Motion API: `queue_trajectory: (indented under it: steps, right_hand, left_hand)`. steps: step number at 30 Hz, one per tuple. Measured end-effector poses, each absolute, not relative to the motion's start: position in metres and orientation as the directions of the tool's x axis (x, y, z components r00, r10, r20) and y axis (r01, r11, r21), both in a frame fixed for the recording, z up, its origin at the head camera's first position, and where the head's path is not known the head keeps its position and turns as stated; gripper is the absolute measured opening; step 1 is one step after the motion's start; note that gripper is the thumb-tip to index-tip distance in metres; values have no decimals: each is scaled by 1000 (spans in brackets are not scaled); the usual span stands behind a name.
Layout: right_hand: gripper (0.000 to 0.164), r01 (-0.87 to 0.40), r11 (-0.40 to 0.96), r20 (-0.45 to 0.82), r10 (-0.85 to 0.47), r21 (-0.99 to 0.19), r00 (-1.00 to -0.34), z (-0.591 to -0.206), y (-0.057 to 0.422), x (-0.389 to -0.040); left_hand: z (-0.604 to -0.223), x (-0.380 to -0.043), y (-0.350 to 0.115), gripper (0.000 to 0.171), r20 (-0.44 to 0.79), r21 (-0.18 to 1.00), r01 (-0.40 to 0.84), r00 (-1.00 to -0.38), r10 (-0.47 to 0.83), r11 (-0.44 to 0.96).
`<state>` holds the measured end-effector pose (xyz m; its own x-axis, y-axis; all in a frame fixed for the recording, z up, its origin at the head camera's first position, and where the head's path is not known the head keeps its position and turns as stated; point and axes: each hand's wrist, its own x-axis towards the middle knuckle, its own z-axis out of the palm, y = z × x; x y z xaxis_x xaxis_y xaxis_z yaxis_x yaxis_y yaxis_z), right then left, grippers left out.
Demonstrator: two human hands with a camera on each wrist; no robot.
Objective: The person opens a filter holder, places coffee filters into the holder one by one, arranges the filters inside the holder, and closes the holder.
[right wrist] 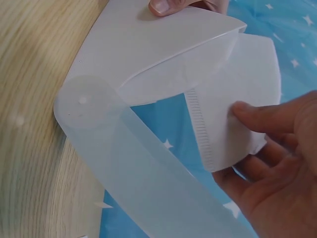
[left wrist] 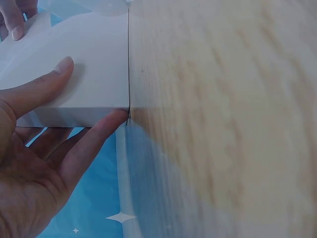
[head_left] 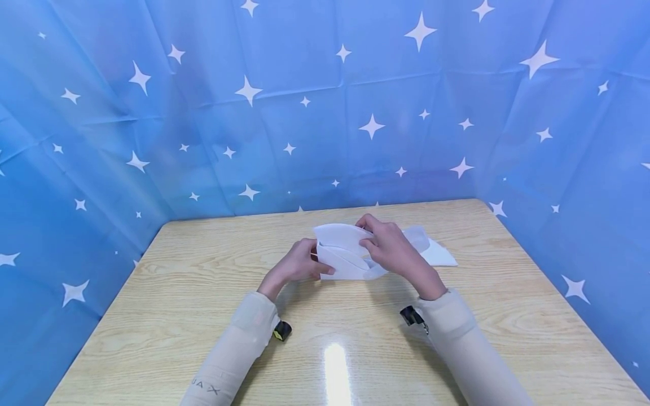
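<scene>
My left hand [head_left: 299, 259] grips the end of a white, flat-sided holder [left wrist: 94, 59], thumb across its broad face and fingers beneath. In the right wrist view, a white paper coffee filter [right wrist: 247, 74] with a crimped edge stands partly out of the holder's curved opening. My right hand [head_left: 388, 245] pinches this filter between thumb and fingers. A long translucent cover [right wrist: 148, 153] is swung away from the holder, joined to it at a round pivot [right wrist: 82, 100].
On the wooden table [head_left: 203, 270], a white, paper-like piece [head_left: 439, 255] lies right of the holder, partly behind the cover. Blue curtain [head_left: 304, 129] with white stars surrounds the table's back and sides. Each sleeve's wrist carries a small black device [head_left: 282, 330].
</scene>
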<state>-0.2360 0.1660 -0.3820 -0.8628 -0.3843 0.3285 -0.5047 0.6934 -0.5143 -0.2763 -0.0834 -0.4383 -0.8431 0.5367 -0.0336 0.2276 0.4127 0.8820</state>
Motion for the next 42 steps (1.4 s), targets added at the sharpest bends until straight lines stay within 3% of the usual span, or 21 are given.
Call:
queue_trajectory:
  steps: [42]
  right_hand:
    - [6, -518, 707, 231, -467, -482, -853, -388, 163, -236]
  left_hand:
    - [-437, -276, -83, 41, -56, 882, 211, -842, 537, 422]
